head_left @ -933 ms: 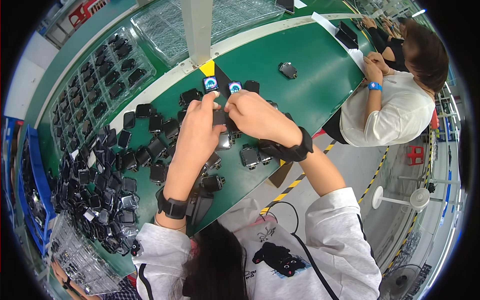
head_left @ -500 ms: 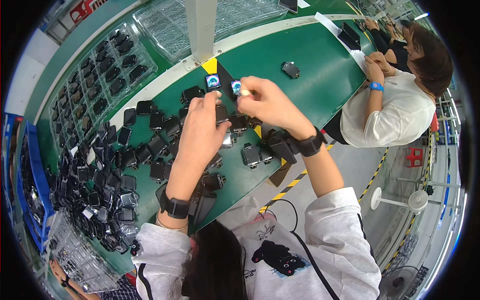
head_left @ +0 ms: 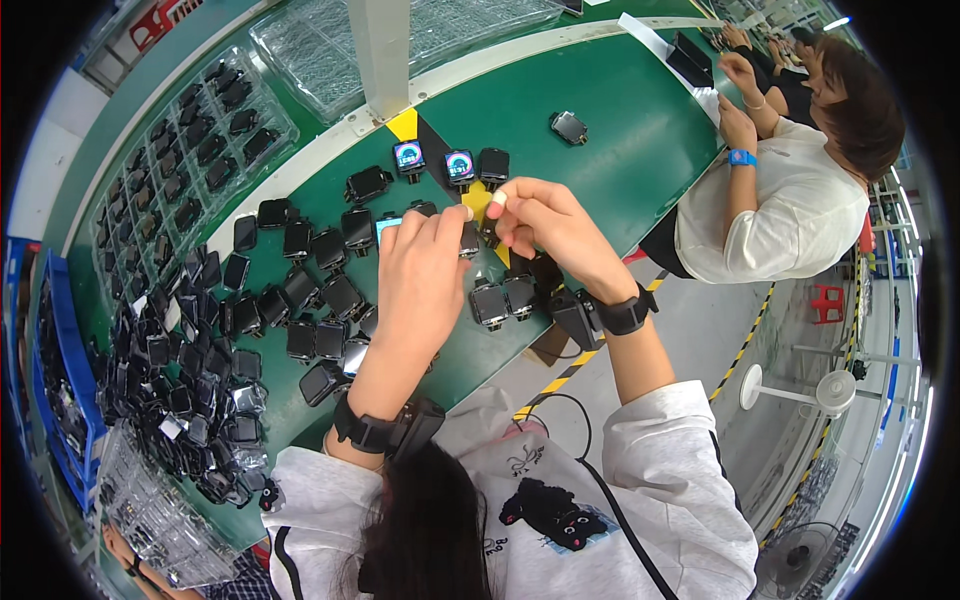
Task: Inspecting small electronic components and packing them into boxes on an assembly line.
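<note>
Small square watch modules with black frames lie in front of me on the green table. Two of them, a lit module (head_left: 408,157) and another lit module (head_left: 459,167), stand side by side beyond my hands, with a dark module (head_left: 493,164) to their right. My left hand (head_left: 422,268) is closed, its fingers bent around a dark watch module (head_left: 469,240) that shows only partly. A blue-lit screen (head_left: 388,229) peeks out beside its knuckles. My right hand (head_left: 548,228), a pale finger cot on one fingertip, is half curled with fingers apart, just right of that module.
Many modules (head_left: 190,370) are heaped at the left, beside a filled clear tray (head_left: 190,150). A metal post (head_left: 380,60) rises at the table's far edge. A lone module (head_left: 568,127) lies far right. A person (head_left: 770,210) sits at the right.
My right hand has drawn back from the lit module and its fingers have opened. The left hand has moved slightly right and nearer. A dark module now shows beside the two lit ones.
</note>
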Motion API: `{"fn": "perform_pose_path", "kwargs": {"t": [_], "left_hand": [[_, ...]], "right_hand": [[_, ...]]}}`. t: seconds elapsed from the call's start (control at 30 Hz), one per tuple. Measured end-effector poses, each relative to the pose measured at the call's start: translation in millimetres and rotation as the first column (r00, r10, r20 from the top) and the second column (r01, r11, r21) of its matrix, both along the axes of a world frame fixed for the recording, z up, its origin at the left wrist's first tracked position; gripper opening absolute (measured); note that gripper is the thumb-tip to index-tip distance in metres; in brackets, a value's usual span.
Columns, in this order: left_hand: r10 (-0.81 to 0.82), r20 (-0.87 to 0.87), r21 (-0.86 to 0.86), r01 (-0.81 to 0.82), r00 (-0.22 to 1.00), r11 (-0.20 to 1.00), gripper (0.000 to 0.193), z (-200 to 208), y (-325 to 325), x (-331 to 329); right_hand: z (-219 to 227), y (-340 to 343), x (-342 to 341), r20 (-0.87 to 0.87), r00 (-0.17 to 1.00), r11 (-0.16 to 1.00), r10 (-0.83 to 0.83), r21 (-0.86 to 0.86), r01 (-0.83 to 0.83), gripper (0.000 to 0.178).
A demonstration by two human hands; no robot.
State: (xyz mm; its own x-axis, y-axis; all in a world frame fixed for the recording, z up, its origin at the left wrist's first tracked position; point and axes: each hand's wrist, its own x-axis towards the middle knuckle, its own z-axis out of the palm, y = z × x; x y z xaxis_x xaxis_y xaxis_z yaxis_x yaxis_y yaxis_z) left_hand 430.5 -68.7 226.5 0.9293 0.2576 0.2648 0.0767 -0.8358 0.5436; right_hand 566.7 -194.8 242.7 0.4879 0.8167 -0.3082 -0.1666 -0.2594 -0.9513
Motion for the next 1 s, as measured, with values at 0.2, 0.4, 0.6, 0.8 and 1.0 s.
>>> {"fn": "perform_pose_path", "kwargs": {"t": [0.2, 0.4, 0.6, 0.8, 1.0], "left_hand": [[0.000, 0.032, -0.150, 0.005, 0.999, 0.989, 0.046, 2, 0, -2], [0.118, 0.024, -0.760, -0.058, 0.993, 0.647, 0.045, 14, 3, -3], [0.071, 0.060, -0.902, 0.023, 0.996, 0.430, 0.045, 16, -3, -4], [0.049, 0.015, -0.464, -0.036, 0.999, 0.885, 0.038, 20, -14, -9], [-0.053, 0.065, -0.116, 0.061, 0.996, 0.991, 0.028, -2, -30, -9]], "right_hand": [[-9, -6, -12, 0.146, 0.978, 0.987, -0.149, 0.088, 0.138, 0.009], [4, -11, -35, 0.157, 0.984, 0.995, -0.084, 0.073, 0.073, 0.004], [-6, -12, -42, -0.015, 0.999, 0.981, -0.030, 0.190, 0.033, 0.004], [8, -22, -35, -0.073, 0.966, 0.922, -0.248, 0.286, 0.259, 0.006], [13, -35, -29, 0.056, 0.985, 0.979, -0.162, 0.137, 0.153, 0.012]]}}
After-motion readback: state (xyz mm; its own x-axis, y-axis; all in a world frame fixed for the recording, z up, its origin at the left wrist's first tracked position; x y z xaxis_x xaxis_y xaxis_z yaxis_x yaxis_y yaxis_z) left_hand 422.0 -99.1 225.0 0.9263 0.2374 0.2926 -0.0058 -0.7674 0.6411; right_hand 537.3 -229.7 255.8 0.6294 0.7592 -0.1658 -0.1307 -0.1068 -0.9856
